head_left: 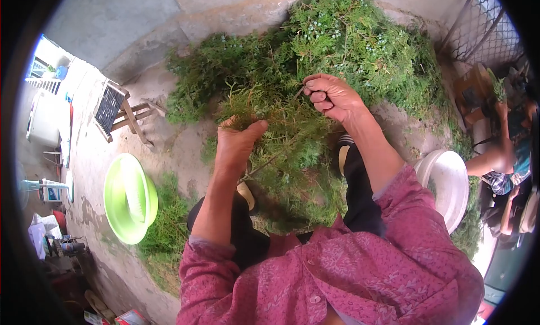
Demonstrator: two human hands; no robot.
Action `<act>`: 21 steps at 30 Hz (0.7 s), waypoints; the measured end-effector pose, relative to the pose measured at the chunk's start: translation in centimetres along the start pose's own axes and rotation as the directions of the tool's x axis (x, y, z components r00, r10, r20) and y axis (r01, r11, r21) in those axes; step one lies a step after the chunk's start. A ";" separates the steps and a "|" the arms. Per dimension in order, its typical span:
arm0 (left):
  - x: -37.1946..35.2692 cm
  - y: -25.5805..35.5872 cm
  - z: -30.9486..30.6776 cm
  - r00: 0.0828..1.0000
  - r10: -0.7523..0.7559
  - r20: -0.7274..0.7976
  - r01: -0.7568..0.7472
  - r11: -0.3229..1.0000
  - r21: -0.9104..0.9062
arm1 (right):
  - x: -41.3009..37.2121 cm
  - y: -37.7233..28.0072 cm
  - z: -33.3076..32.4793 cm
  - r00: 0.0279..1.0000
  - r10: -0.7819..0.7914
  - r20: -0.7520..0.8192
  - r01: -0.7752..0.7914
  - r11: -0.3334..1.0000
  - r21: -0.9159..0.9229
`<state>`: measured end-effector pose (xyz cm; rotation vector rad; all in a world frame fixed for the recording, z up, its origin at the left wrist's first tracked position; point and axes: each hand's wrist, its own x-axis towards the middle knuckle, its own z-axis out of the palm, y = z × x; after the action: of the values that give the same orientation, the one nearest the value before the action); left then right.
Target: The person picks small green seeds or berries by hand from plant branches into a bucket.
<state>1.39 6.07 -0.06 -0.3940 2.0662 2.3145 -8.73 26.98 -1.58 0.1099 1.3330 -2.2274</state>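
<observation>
My left hand (237,140) is closed around the leafy part of an evergreen branch (275,125), thumb pointing right. Higher up and to the right, my right hand (333,97) pinches a thin brown stem (300,92), its fingers curled in. Whether that stem belongs to the same branch is hard to make out. Behind both hands lies a big heap of cut evergreen branches (354,49), dotted with small pale blue-green cones. More loose greenery (304,195) covers the floor between my feet.
At the left stand a lime-green basin (114,212) with a green strainer in it and a small folding stool (126,108). A whitish bucket (453,184) stands by my right arm. Further right, another person (506,139) sits holding a green sprig, near a cardboard box (469,91).
</observation>
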 end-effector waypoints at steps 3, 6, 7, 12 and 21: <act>0.0 -0.1 -0.1 1.000 -0.017 -0.023 0.017 0.999 0.032 | -0.4 0.0 -0.1 0.963 0.132 0.234 -0.193 0.946 0.259; 0.6 -0.7 -0.4 0.999 -0.032 -0.028 0.033 0.999 0.015 | -0.8 0.2 0.9 0.947 0.196 0.254 -0.242 0.956 0.168; 0.7 -0.8 -0.4 0.999 -0.029 -0.025 0.029 0.999 -0.019 | -0.8 0.5 1.1 0.958 0.191 0.215 -0.211 0.974 0.077; 0.5 0.0 0.0 0.996 -0.082 -0.027 0.082 0.997 -0.014 | -1.2 1.2 2.2 0.975 0.168 0.145 -0.128 0.959 -0.255; 0.3 -0.1 0.6 0.999 -0.054 0.005 0.054 0.999 -0.005 | -1.3 2.0 2.9 0.992 0.055 0.111 -0.007 0.919 -0.394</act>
<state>0.98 6.58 -0.15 -0.4376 2.0219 2.2886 -6.12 24.32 -1.22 -0.1472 1.6669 -1.8634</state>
